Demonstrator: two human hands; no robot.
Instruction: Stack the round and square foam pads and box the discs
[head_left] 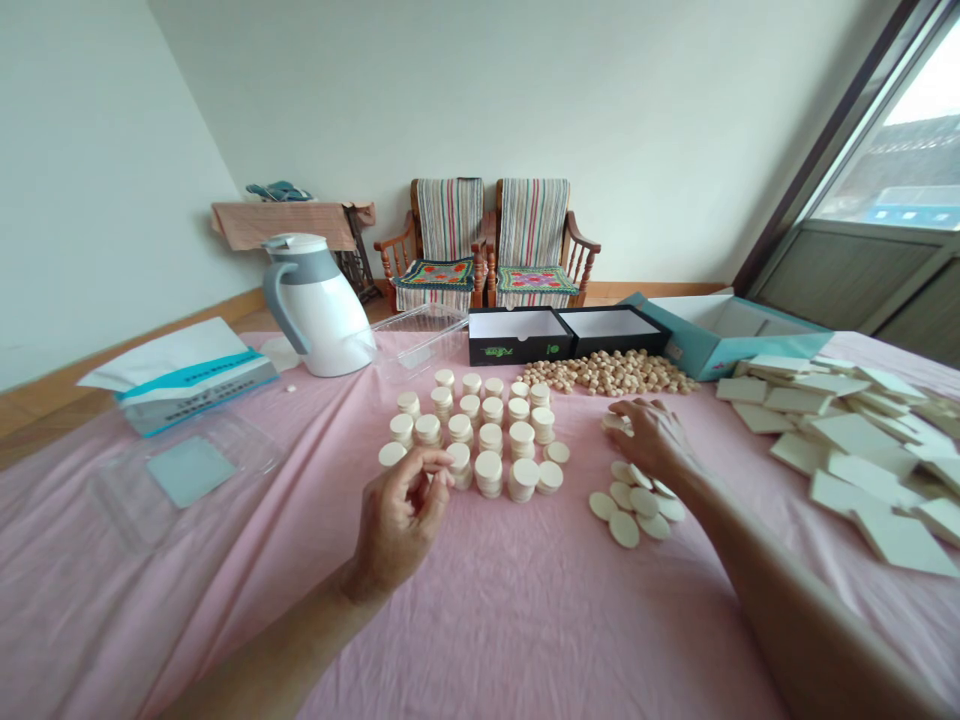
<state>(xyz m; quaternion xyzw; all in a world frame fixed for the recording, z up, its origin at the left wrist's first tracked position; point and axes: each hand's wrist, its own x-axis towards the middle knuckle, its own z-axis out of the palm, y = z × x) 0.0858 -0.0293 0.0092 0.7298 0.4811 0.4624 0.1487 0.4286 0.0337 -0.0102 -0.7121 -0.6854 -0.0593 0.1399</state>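
Note:
My left hand (pixel 399 515) hovers over the pink tablecloth with its fingertips pinched on a cream disc (pixel 429 459) at the front left of several short stacks of cream discs (pixel 480 432). My right hand (pixel 651 435) reaches forward, fingers curled over a disc (pixel 615 422) just short of a heap of small tan beads (pixel 611 372). Loose cream discs (pixel 636 503) lie flat on the cloth below my right wrist.
A white jug (pixel 319 305) stands at the back left beside a clear plastic tray (pixel 420 335). Two black open boxes (pixel 562 333) and a teal box (pixel 720 335) sit behind the beads. Cream square tiles (pixel 862 440) are scattered at the right. A packet (pixel 184 375) lies at the left.

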